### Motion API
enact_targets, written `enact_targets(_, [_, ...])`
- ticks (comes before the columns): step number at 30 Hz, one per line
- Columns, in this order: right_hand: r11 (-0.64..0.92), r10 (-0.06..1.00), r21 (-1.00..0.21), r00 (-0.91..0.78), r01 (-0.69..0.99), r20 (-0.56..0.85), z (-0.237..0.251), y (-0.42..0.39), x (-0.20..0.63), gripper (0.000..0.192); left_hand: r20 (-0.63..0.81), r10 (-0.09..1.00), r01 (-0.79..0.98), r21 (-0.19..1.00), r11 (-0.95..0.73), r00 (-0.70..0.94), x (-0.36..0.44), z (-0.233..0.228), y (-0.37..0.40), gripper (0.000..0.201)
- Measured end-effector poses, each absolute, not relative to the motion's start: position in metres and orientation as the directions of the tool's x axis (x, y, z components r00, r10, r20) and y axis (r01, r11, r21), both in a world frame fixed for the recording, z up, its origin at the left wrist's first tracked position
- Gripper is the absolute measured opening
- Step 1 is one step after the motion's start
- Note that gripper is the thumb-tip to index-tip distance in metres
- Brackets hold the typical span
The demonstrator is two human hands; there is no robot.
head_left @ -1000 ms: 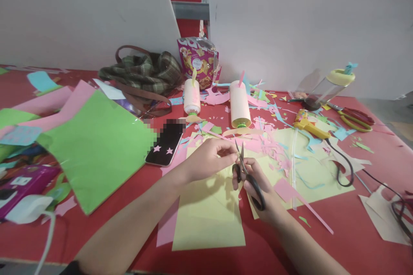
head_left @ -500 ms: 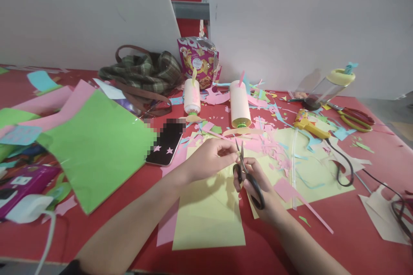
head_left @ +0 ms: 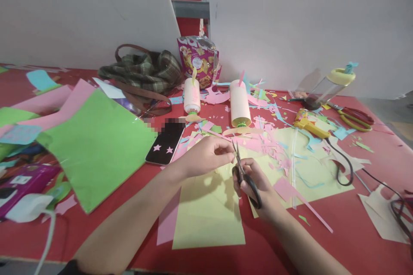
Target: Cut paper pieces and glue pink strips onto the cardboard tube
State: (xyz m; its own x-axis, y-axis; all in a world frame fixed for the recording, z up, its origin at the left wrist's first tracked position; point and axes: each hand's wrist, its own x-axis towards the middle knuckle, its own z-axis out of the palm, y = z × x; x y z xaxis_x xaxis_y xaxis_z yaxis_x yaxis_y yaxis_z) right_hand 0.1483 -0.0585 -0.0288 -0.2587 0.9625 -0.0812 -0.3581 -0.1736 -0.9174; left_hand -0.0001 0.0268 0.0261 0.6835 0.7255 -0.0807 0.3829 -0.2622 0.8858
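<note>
Small pale yellow paper scrap [head_left: 232,153] pinched in left hand [head_left: 206,157] fingertips, above yellow paper sheet [head_left: 209,215] | right hand [head_left: 258,184] grips black-handled scissors [head_left: 242,171], blades at scrap | black phone [head_left: 164,142] left, on red table [head_left: 355,223]

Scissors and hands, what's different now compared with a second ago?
Very little. The left hand and the right hand with the black scissors have shifted slightly left and up, blades still pointing up beside the left fingertips. Whether the left hand pinches a small scrap is too small to tell. The yellow paper, phone and green sheet stayed put.
</note>
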Motion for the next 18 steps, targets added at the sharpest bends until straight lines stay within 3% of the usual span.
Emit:
enact_targets(8, [-0.192, 0.977, -0.923, -0.15, -0.333, -0.15, -0.033, -0.057, 0.149, 0.027, -0.108, 0.692, 0.407, 0.868, -0.284, 0.714, -0.001, 0.028, 0.027, 0.017])
enact_targets(18, [-0.092, 0.981, -0.922, 0.127, -0.376, -0.149, -0.025, -0.052, 0.148, 0.035, -0.178, 0.619, 0.438, 0.848, -0.298, 0.765, 0.008, 0.021, 0.017, 0.017])
